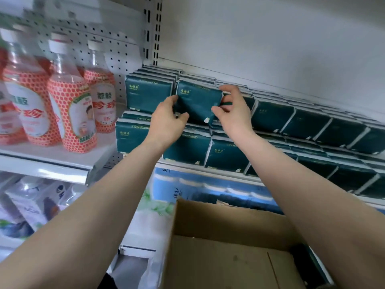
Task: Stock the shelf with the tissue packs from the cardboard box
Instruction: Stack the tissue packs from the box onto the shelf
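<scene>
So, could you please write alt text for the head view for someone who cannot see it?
The left hand and right hand grip a dark green tissue pack at the stacked matching packs on a shelf. Lychee drink bottles stand at left; an open cardboard box sits below.

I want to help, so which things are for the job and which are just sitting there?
For the job: held tissue pack, left hand, right hand, stacked tissue packs, shelf, cardboard box.
Just there: drink bottles, blue packs below.
</scene>
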`<state>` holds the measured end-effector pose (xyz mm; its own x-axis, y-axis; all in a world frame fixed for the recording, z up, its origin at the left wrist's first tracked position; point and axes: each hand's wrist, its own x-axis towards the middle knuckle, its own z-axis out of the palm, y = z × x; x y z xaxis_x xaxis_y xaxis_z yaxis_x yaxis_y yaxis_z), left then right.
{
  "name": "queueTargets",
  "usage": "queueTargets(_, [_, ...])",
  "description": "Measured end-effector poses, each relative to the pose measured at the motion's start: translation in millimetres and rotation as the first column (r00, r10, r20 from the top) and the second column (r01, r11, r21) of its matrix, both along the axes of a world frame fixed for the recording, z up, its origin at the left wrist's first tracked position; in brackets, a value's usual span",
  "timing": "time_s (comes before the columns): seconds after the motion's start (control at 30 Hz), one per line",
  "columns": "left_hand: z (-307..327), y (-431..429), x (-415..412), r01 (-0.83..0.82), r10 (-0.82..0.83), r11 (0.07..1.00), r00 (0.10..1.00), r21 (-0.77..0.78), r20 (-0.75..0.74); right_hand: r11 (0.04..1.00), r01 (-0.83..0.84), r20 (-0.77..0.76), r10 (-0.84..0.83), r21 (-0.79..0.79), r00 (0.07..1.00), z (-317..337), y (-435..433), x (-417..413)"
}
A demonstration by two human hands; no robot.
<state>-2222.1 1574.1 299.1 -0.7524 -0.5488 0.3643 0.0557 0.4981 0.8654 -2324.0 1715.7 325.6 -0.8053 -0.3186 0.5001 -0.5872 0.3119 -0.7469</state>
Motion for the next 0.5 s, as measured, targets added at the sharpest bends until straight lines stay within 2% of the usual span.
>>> queueTargets(0.17, [-1.1,-3.0,-6.2,-0.057,0.064,0.994,0.995,-0.091,0.073,0.996,-0.018,-0.088,0.026,0.090,0.996,-12.5,-3.3,-2.9])
queueTargets(0.3, [1.6,1.0,-3.2,-0.118,0.135,0.980,0.986,-0.163,0.102,0.988,-0.066,-0.071,0.076,0.143,0.995,-18.2,1.1,-2.5])
queueTargets(0.5, [-1.1,5.2,-2.5,-0.167,0.192,0.959,0.977,-0.227,0.092,0.987,-0.034,-0.082,0.047,0.156,0.996,-15.7,18.5,-3.0])
